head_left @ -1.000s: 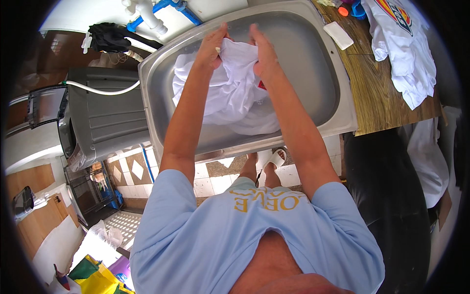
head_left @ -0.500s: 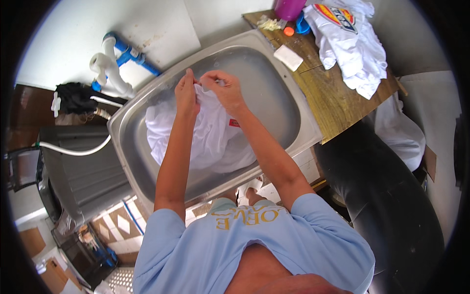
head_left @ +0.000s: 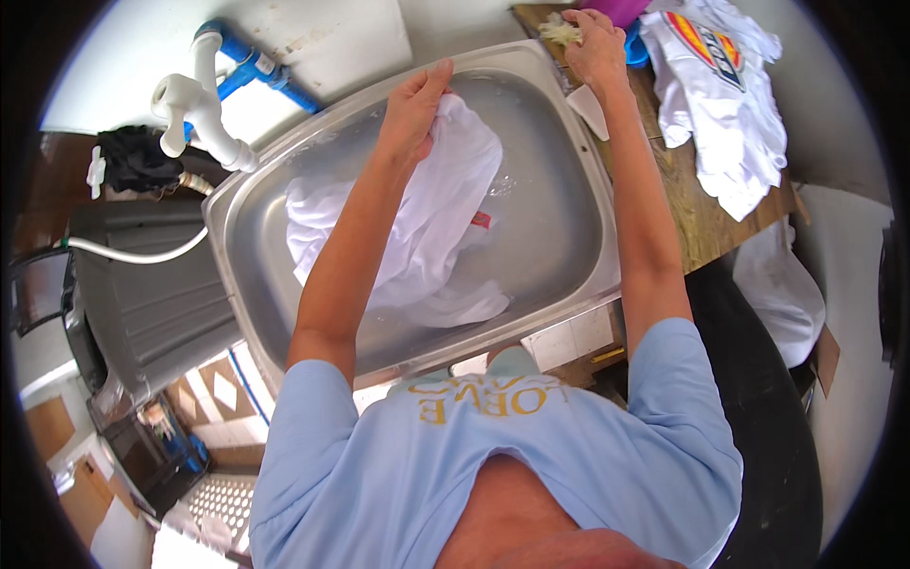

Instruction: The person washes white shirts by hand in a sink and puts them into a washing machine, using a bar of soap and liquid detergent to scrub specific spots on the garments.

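On my feed, the left hand (head_left: 413, 110) is closed on the white cloth garment (head_left: 431, 213), bunched in the rounded grey metal sink (head_left: 559, 204); the right hand (head_left: 599, 55), fingers half-curled, is at the crumpled pale-yellow clump (head_left: 557, 31) on the brown wooden counter (head_left: 706, 228), grip unclear to me

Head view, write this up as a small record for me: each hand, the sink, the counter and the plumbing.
Left hand: gripping a white garment by its upper part
Right hand: over the counter, fingertips at a pale yellowish clump; whether it grips is unclear
Sink: metal basin with water; the garment lies partly in it, a red tag showing
Counter: wooden; holds a white printed shirt and a white block
Plumbing: white tap, blue pipe
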### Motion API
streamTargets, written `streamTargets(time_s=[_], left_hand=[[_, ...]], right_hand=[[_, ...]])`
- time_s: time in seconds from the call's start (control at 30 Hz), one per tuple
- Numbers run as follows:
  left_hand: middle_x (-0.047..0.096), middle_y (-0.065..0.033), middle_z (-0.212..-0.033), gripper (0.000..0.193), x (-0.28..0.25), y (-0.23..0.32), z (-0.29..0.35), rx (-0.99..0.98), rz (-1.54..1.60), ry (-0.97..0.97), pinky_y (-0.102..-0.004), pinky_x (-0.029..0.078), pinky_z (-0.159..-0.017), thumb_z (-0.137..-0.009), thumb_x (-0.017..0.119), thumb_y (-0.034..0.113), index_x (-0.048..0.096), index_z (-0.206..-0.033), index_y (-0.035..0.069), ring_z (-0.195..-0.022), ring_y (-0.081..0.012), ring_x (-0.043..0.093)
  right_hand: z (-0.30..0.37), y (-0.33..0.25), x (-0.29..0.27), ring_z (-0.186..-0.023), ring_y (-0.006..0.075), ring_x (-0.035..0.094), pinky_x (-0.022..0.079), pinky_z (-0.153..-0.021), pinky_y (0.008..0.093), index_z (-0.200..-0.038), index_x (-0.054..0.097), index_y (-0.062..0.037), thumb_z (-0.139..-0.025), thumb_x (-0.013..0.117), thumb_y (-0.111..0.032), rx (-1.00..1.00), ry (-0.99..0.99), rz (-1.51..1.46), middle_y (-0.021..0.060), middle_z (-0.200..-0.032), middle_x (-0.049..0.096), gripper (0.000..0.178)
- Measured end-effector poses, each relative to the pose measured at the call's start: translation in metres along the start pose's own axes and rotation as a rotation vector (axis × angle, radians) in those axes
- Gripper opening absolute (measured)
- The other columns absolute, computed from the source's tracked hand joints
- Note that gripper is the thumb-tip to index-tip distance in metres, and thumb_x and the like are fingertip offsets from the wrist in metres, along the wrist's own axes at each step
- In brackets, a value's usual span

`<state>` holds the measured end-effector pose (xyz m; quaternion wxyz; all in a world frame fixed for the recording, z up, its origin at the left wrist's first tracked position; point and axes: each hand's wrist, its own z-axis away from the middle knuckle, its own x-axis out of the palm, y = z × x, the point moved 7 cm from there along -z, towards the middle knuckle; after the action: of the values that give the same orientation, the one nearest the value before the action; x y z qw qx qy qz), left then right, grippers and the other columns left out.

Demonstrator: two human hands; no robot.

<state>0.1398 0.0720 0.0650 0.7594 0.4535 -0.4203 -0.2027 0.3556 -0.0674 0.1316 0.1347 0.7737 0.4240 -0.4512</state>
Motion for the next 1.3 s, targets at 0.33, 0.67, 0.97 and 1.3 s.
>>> streamTargets(time_s=[0.33, 0.67, 0.97, 1.3], left_hand=[[0.061, 0.0025, -0.075, 0.015, -0.047, 0.041, 0.014, 0.008, -0.131, -0.061, -0.0216, 0.048, -0.062, -0.086, 0.067, 0.020, 0.062, -0.081, 0.007, -0.066, -0.0063, 0.056], [0.059, 0.0030, -0.069, 0.029, -0.080, 0.034, 0.036, 0.041, -0.625, -0.092, -0.0233, 0.041, -0.055, -0.090, 0.062, 0.034, 0.065, -0.081, 0.007, -0.063, -0.0054, 0.053], [0.043, 0.0099, -0.061, 0.039, -0.051, 0.039, 0.057, 0.151, -0.446, -0.154, -0.0211, 0.027, -0.049, -0.086, 0.067, 0.039, 0.052, -0.061, 0.012, -0.057, -0.0014, 0.034], [0.051, 0.0046, -0.060, 0.036, 0.008, 0.023, 0.081, 0.757, -0.679, -0.188, -0.0226, 0.034, -0.051, -0.084, 0.068, 0.030, 0.056, -0.061, 0.005, -0.054, -0.0069, 0.044]], right_hand=[[0.110, -0.125, 0.056, -0.082, 0.0055, 0.051, 0.038, -0.081, 0.0231, -0.082, 0.062, -0.0080, -0.087, 0.061, -0.030, 0.260, -0.968, -1.485, -0.0074, -0.080, 0.057, 0.023], [0.130, -0.142, 0.034, -0.082, 0.0146, 0.057, 0.046, -0.081, 0.0309, -0.083, 0.059, -0.0090, -0.089, 0.059, -0.023, 0.706, -0.594, -2.172, 0.0017, -0.082, 0.061, 0.015], [0.169, -0.147, 0.039, -0.093, 0.0278, 0.061, 0.048, -0.086, 0.0421, -0.099, 0.062, 0.0005, -0.086, 0.061, -0.025, 0.980, -0.305, -2.320, 0.0145, -0.102, 0.064, 0.028], [0.201, -0.176, 0.069, -0.096, 0.0300, 0.061, 0.048, -0.087, 0.0376, -0.108, 0.055, 0.0061, -0.089, 0.054, -0.028, 1.165, -0.115, -2.125, 0.0162, -0.100, 0.063, 0.039]])
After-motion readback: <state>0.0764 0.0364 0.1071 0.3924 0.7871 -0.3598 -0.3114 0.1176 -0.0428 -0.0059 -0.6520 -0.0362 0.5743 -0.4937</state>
